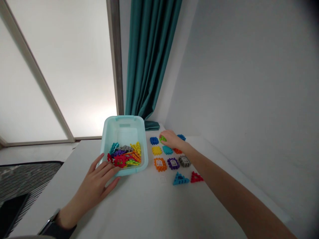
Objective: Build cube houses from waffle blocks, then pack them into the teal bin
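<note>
My left hand (101, 181) rests with fingers spread on the near left rim of a light blue plastic bin (124, 122). Inside lie many interlocking toy pieces (124, 156) in red, orange, yellow, purple, grey and teal. My right hand (169, 138) reaches over the table, its fingers closed on a lime green building tile (162, 138) in the far row. Around it lie a blue tile (154, 140), a yellow tile (157, 150) and a light blue tile (167, 150). My right hand and forearm partly cover an orange-red tile (177, 151).
Nearer on the white table (139, 205) are orange (160, 164), purple (173, 163) and grey (184, 161) window tiles. Blue (180, 179) and red (196, 177) triangles lie in front. A teal curtain (152, 59) hangs behind; a wall (236, 83) bounds the right.
</note>
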The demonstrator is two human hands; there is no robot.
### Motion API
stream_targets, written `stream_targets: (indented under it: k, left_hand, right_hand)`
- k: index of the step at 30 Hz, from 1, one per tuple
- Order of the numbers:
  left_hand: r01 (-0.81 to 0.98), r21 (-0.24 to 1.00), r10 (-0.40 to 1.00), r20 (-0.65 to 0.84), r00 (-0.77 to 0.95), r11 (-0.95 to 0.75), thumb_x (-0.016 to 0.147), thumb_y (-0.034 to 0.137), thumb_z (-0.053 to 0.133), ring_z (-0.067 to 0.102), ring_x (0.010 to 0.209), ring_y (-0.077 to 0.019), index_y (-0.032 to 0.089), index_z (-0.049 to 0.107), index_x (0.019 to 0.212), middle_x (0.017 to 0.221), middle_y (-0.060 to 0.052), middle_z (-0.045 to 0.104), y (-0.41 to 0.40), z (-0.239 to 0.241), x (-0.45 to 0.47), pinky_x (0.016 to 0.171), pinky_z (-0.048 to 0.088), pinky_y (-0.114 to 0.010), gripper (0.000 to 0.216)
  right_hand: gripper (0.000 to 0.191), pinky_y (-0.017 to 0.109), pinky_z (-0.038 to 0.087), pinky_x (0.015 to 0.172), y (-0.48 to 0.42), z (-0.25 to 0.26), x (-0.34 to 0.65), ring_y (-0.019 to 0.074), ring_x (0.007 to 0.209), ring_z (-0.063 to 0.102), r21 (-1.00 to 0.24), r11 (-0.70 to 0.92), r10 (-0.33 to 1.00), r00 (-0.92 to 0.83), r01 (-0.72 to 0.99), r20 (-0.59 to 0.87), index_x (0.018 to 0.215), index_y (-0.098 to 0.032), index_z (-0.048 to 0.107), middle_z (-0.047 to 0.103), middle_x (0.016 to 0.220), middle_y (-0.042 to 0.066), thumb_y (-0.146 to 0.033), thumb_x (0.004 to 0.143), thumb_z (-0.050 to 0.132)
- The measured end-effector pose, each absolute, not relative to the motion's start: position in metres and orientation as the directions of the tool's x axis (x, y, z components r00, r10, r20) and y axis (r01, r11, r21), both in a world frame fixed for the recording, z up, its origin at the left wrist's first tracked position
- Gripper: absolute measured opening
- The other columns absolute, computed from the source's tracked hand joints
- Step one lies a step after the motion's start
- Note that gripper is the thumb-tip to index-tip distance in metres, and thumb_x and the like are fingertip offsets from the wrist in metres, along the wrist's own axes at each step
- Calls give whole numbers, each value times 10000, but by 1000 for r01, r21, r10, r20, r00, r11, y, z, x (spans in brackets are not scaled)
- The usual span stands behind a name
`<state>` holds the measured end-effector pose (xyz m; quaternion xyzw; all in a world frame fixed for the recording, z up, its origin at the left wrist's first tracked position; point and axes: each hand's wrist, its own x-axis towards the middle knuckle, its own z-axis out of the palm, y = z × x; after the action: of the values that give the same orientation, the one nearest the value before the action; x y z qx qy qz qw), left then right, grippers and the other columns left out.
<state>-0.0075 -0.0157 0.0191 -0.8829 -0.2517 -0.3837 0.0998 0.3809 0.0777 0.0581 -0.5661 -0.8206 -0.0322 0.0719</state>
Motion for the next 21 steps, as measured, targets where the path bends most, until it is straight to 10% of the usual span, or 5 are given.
stream_targets:
  k: [10, 21]
  left_hand:
    - [525, 18, 379, 712, 591, -851, 982, 265, 544, 659, 888, -170, 228, 669, 1077, 920, 8, 735, -18, 28, -4, 1221, 235, -426, 161]
    - [534, 5, 391, 686, 613, -846, 970, 256, 553, 661, 882, -186, 222, 655, 1078, 909, 0, 728, -19, 28, -7, 1180, 295, -492, 153]
  right_hand:
    - [245, 355, 430, 913, 141, 39, 345, 247, 883, 657, 39, 385, 919, -378, 922, -114, 873, -191, 674, 730, 884, 60, -175, 663, 799]
    - [247, 298, 492, 787, 70, 110, 347, 206, 907, 665, -159, 330, 943, -316, 930, 107, 1066, -202, 574, 710, 1074, 67, -321, 863, 651]
